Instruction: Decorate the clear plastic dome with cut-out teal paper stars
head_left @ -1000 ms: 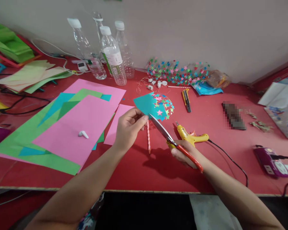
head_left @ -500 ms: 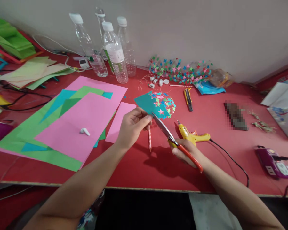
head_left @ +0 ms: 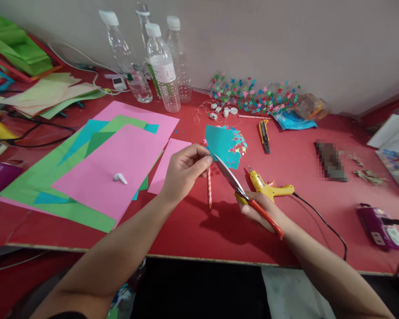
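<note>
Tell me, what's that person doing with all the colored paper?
At a red table, someone's right hand holds red-handled scissors. The left hand is pinched close by the scissors' tips, though I can't tell what, if anything, it holds. Just beyond, turquoise paper overlaps little colored stars, and a yellow glue gun lies near the right hand.

I'm getting four clear bottles [head_left: 163, 68] standing up, plus two purple power boxes [head_left: 374, 223]. Then there's one pair of scissors [head_left: 240, 192], one box cutter [head_left: 264, 137] and one lil white earbud [head_left: 120, 178].
</note>
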Motion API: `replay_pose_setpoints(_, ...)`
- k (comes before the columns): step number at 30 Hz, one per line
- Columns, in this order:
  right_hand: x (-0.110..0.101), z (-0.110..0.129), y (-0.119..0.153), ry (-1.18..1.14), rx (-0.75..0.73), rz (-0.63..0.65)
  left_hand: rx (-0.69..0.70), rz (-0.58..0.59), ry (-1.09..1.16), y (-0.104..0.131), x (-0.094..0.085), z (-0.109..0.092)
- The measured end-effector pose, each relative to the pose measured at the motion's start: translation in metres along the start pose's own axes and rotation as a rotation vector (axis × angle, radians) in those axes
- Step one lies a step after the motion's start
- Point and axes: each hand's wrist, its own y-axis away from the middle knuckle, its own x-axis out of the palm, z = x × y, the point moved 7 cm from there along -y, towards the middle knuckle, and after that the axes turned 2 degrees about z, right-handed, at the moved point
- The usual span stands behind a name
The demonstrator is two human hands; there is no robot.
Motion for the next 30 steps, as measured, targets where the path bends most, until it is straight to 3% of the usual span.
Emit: replay_pose_setpoints(30, 0.003, -0.008, 0.003, -0.024, 0.075, -0.043, 0.014, -0.008, -0.008, 0.002, 0.002, 0.002)
